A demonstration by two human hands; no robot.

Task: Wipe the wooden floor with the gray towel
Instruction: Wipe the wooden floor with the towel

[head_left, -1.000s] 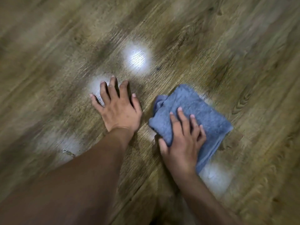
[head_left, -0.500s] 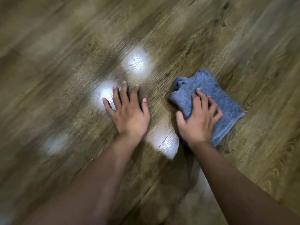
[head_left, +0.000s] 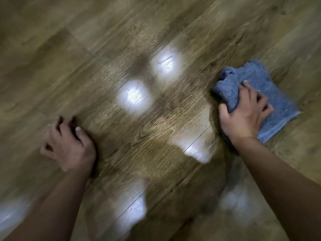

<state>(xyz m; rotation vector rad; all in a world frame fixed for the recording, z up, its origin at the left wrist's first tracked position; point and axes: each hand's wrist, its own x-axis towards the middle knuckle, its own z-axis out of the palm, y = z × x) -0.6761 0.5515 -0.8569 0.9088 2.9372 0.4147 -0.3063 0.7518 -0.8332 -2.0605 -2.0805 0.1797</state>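
A folded gray towel lies flat on the wooden floor at the right of the head view. My right hand presses down on the towel's near part, thumb hooked around its left edge and fingers spread over the cloth. My left hand rests on the bare floor at the lower left, well apart from the towel, fingers loosely curled and blurred, holding nothing. Both forearms reach in from the bottom of the frame.
Bright patches of reflected light shine on the planks between my hands and nearer to me. Plank seams run diagonally across the floor. Nothing else lies on the floor in view.
My right hand has pushed the towel farther right and away from me. My left hand has slid left and nearer, its fingers curling from flat. The gap between my hands has widened.
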